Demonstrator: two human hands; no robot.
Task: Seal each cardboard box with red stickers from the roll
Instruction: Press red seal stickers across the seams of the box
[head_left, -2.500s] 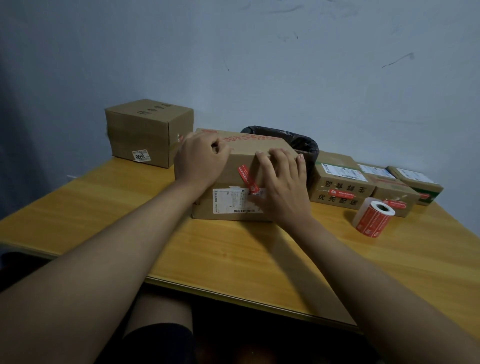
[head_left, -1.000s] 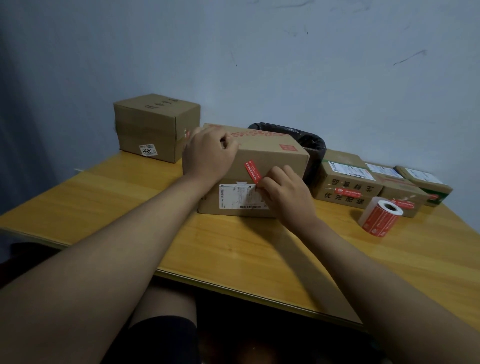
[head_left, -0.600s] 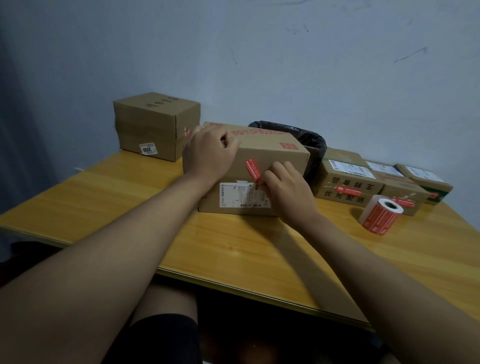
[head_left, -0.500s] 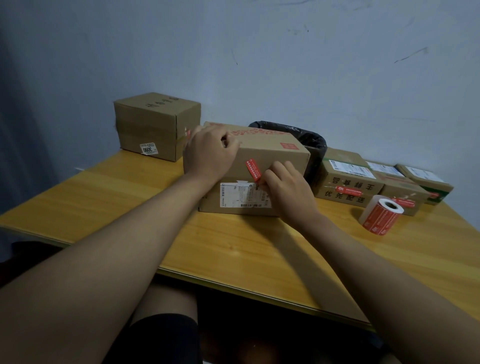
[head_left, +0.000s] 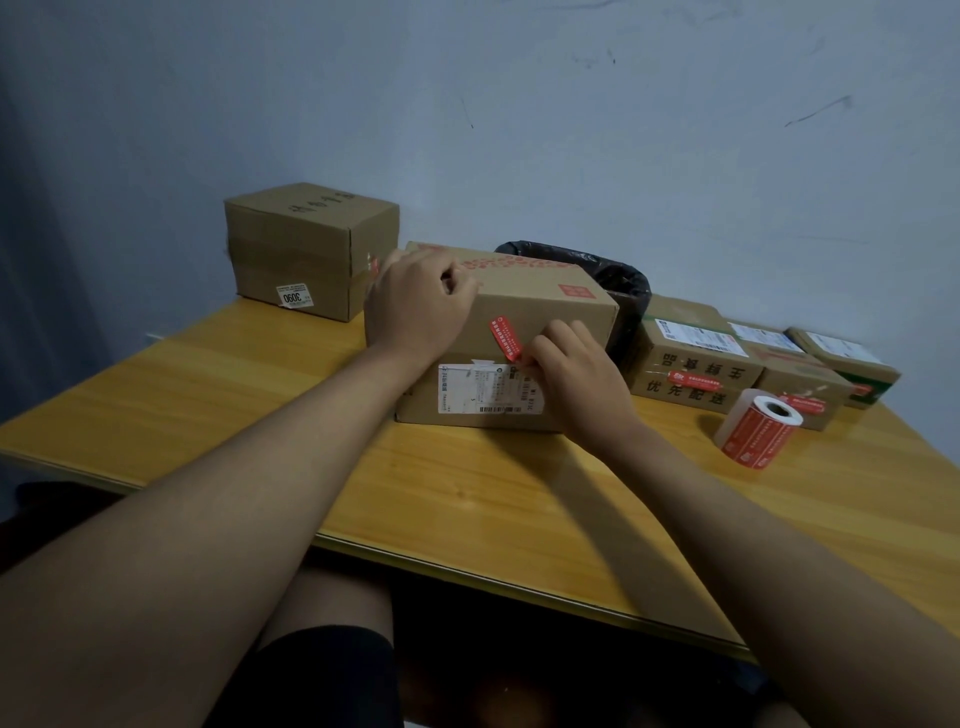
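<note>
Item: cardboard box (head_left: 524, 306), table (head_left: 467, 483) centre, sticker roll (head_left: 759, 432) well to its right. L hand (head_left: 415, 312) curled over top-left edge; R hand (head_left: 576, 379) fingertips pinching/pressing red sticker (head_left: 505, 340) on front face, which one can't tell. Box prob. light, stiff; sticker thin, floppy, so handle by its free end.

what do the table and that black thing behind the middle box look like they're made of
Yellow wooden table: looks like wood or wood-look laminate, with long grain lines and a faint sheen. Black liner in the bin behind the brown cardboard box: probably thin plastic film, crinkled and glossy.
</note>
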